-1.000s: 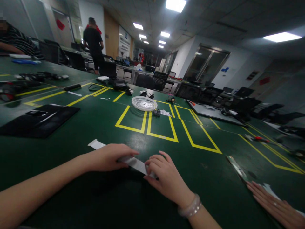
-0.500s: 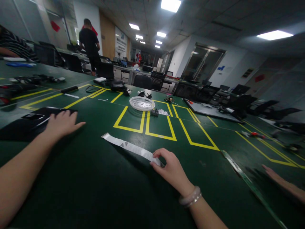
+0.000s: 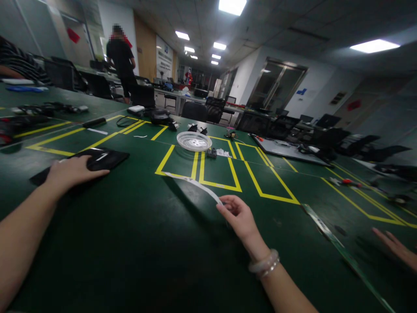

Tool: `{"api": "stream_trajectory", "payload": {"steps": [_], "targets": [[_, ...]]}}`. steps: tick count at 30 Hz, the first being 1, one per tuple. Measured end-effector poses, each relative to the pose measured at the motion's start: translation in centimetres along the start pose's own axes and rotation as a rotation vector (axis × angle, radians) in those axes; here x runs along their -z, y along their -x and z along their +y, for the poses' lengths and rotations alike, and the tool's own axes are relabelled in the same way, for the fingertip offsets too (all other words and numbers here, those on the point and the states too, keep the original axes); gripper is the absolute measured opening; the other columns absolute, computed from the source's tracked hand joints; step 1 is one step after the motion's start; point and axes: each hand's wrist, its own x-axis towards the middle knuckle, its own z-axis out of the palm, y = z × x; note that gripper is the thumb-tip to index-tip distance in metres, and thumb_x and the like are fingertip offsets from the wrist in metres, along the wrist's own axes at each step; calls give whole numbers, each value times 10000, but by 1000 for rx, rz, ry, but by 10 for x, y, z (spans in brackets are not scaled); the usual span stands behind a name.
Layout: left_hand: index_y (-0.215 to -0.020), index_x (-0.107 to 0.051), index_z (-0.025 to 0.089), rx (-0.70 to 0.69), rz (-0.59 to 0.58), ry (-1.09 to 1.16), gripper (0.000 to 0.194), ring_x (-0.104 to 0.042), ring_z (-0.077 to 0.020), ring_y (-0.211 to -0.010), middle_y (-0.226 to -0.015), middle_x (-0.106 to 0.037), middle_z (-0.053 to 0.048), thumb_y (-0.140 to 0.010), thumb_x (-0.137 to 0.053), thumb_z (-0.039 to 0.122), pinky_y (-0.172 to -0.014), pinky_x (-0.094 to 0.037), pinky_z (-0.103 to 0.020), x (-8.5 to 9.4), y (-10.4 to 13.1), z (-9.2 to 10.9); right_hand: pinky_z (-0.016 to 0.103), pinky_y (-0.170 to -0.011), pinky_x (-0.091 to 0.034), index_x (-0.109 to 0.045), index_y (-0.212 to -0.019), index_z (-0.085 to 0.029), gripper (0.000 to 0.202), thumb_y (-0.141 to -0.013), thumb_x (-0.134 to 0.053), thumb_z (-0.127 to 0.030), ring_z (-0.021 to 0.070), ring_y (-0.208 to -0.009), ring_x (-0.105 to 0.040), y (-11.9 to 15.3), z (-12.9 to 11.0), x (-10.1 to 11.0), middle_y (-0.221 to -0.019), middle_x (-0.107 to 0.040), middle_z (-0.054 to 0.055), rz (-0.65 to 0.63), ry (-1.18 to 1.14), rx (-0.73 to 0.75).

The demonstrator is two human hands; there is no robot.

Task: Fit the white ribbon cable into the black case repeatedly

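A white ribbon-like strip [image 3: 202, 186] rises off the green table, one end pinched between the thumb and fingers of my right hand [image 3: 237, 215]. Its far end points to the left, over the yellow tape lines. At the left, my left hand [image 3: 70, 174] lies with its thumb stretched out on a flat, glossy black item [image 3: 107, 159]. Whether its fingers grip the item's edge is hard to make out. A round white basket [image 3: 194, 141] stands on the table beyond both hands, with a small dark part [image 3: 211, 152] beside it.
Another person's hand [image 3: 395, 248] is at the right edge, near a long green strip [image 3: 335, 241]. Farther back lie a flat grey panel [image 3: 289, 151], a black cap-like item [image 3: 160, 115] and dark cables [image 3: 48, 108]. A person in black [image 3: 121, 61] stands in the background.
The white strip has lifted and swung away and to the right with my right hand. The black item has shifted right and turned under my left hand. The other person's hand has moved right.
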Motion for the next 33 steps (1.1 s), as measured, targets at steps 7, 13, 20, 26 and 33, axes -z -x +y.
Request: {"api": "stream_trajectory", "payload": {"steps": [7, 13, 20, 26, 33], "targets": [[-1396, -565, 202, -495, -167, 40, 817, -477, -347, -1327, -1418, -546, -143, -778, -609, 735, -1174, -174, -596, -16, 30, 136, 382, -936, -534, -655, -1074, -198, 470, -737, -791, -497, 225, -1047, -674, -5, -3, 7, -1088, -726, 81, 225, -162, -18], [-1469, -478, 274, -954, -235, 204, 765, -410, -315, -1405, -1522, -448, -107, -812, -681, 609, -1207, -157, -571, -15, 95, 222, 371, -902, -555, -688, -1029, -208, 427, -702, -833, -442, 221, -1010, -681, -3, -8, 5, -1060, -728, 67, 340, -246, 18], [-1407, -526, 226, -1066, 93, 232, 678, -467, -319, -1348, -1465, -509, -125, -844, -673, 573, -1167, -294, -527, -20, 99, 224, 322, -711, -538, -697, -1028, -201, 330, -783, -770, -410, 180, -752, -651, 6, -16, 1, -863, -715, 34, 60, -25, 98], [-1239, -619, 238, -1154, 300, 251, 320, -594, -246, -1146, -1259, -641, -86, -923, -631, 291, -1019, -428, -428, -14, 93, 218, 356, -908, -464, -735, -939, -232, 192, -774, -686, -148, 196, -967, -663, 19, -23, -6, -1031, -734, 25, -444, 366, 341], [-1097, -687, 250, -1267, -14, 229, 192, -646, -179, -938, -1088, -697, -24, -918, -624, 225, -811, -465, -327, -21, 99, 225, 381, -954, -381, -752, -1009, -289, 244, -797, -713, -173, 180, -1008, -633, 28, -33, -8, -1089, -708, -11, -692, 766, 444]]}}
